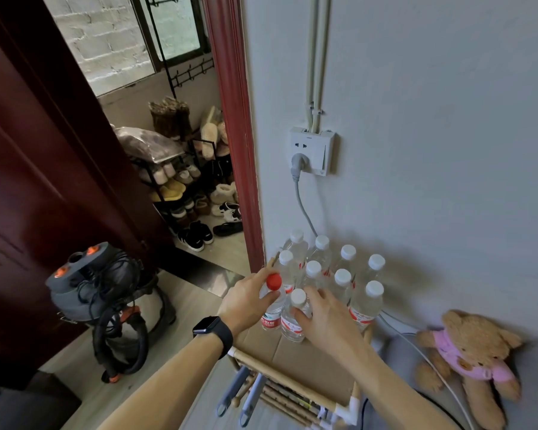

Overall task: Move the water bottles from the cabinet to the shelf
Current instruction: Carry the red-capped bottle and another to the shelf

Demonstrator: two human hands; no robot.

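Now — left hand (246, 301) grips red-capped bottle (272, 316) | right hand (323, 315) grips white-capped bottle (290, 325) — both upright

Beyond the right hand (326, 318): a pale grey wall (432, 119) with a white socket (312, 150), a grey plug (297, 164) in it and two conduits (316, 57) rising above. Beyond the left hand (246, 301): a dark red door frame (230, 103) opening onto a shoe rack (180, 187), white brickwork (106, 41) and a dark-framed window (174, 26), daylit. Left of the left hand: a dark red door (44, 150) and a vacuum cleaner (106, 305) on pale floor (187, 293). Right of the right hand: a teddy bear (475, 361).
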